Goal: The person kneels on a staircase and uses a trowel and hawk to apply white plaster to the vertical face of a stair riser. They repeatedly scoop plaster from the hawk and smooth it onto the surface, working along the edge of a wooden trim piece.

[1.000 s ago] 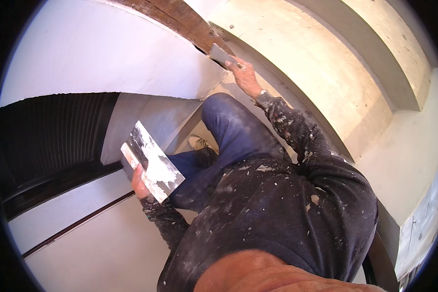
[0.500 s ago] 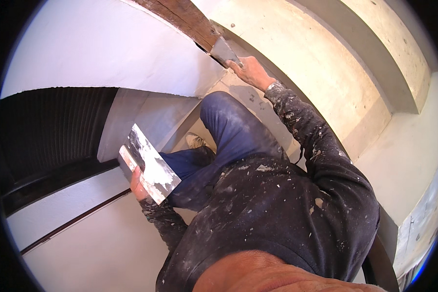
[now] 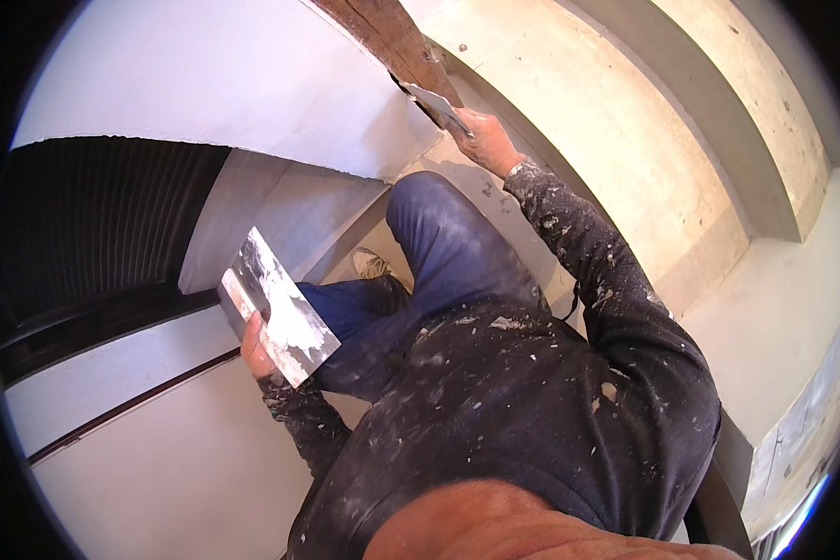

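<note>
My right hand (image 3: 484, 140) is closed around a putty knife (image 3: 439, 105) with a flat metal blade. The blade lies at the edge of the white wall (image 3: 224, 84), beside the brown wooden beam (image 3: 383, 33) and over a dark gap. Low on the left, my left hand (image 3: 257, 347) grips a wide rectangular metal plastering blade (image 3: 285, 313) from its near side. White filler is smeared across its upturned face. Most fingers of the left hand are hidden behind it.
Pale stair-like ledges (image 3: 616, 121) curve along the right. A dark ribbed panel (image 3: 103, 224) sits in a recess on the left, under the ragged lower edge of the white wall. My bent knee (image 3: 439, 210) rises between the hands.
My right hand has turned the putty knife, so its blade now slants more flatly toward the white wall's edge. The left hand still holds the filler-covered blade. The view has shifted slightly.
</note>
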{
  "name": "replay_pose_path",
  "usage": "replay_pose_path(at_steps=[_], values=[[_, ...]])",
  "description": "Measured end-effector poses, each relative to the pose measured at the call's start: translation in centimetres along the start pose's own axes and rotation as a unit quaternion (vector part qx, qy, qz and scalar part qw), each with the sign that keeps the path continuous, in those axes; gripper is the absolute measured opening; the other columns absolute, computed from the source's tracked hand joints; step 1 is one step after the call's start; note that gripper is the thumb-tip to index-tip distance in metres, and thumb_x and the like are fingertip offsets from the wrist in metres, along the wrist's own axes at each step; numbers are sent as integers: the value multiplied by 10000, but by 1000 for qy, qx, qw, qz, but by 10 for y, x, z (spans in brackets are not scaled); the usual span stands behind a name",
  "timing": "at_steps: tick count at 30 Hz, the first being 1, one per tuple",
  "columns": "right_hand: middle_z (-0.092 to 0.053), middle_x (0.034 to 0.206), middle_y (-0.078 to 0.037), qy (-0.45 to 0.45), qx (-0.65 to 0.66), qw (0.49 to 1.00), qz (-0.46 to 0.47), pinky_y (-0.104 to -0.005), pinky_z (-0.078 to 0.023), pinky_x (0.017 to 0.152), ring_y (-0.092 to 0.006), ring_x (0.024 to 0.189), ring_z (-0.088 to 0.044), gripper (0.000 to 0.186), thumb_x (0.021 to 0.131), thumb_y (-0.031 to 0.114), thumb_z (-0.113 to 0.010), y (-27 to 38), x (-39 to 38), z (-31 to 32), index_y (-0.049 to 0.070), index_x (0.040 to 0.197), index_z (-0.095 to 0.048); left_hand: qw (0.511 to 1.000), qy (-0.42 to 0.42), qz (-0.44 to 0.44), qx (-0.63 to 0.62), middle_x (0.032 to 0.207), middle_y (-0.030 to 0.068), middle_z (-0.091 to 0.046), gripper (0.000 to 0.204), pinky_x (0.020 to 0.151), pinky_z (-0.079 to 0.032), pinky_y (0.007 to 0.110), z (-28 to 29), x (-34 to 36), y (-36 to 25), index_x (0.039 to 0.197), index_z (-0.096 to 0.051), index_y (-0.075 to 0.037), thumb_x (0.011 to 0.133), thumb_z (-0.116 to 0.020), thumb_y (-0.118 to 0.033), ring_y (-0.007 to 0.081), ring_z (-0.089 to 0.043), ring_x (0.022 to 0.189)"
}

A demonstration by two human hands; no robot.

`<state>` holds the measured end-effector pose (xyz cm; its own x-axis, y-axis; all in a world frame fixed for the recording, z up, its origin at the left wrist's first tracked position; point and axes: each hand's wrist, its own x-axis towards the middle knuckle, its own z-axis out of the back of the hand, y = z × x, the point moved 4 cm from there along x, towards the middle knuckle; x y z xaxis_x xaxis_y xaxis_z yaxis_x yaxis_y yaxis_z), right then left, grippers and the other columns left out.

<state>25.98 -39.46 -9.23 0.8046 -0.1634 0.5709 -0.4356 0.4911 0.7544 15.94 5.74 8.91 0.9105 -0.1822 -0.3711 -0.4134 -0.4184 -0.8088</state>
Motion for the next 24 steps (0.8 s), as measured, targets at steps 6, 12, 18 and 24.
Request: replay_pose_path(at_steps=[6,12,18,24], values=[[-680,889,-275,159,-33,972,-171,-473,-531,724,-435,812,-665,266,984,224,-600,0,10,6,12,1122,-682,999,-43,1,-24,1251,173,-645,504,941,-541,435,-7,-3,4,1409,-491,14,989,-543,-260,291,-663,1075],[-684,931,-283,65,9,970,-234,-473,-536,753,-440,812,-661,290,977,192,-586,-19,-47,24,18,1188,-682,987,-59,-85,125,1263,196,-630,528,906,-561,411,44,-3,-3,1396,-500,28,1001,-485,-321,295,-673,1054],[-705,942,-239,9,-39,997,-62,-466,-544,734,-383,792,-690,399,906,140,-624,-41,-51,-4,51,1295,-626,734,-70,-480,476,1319,249,-599,610,916,-572,412,92,-18,-20,1418,-478,58,945,-502,-326,328,-672,1085],[-695,818,-176,82,-122,984,-97,-437,-557,673,-323,734,-694,479,903,174,-620,-48,-26,-22,90,1367,-538,991,-92,-79,47,1266,209,-637,461,884,-593,423,100,-17,-35,1401,-513,-1,1024,-454,-260,312,-685,1059]])
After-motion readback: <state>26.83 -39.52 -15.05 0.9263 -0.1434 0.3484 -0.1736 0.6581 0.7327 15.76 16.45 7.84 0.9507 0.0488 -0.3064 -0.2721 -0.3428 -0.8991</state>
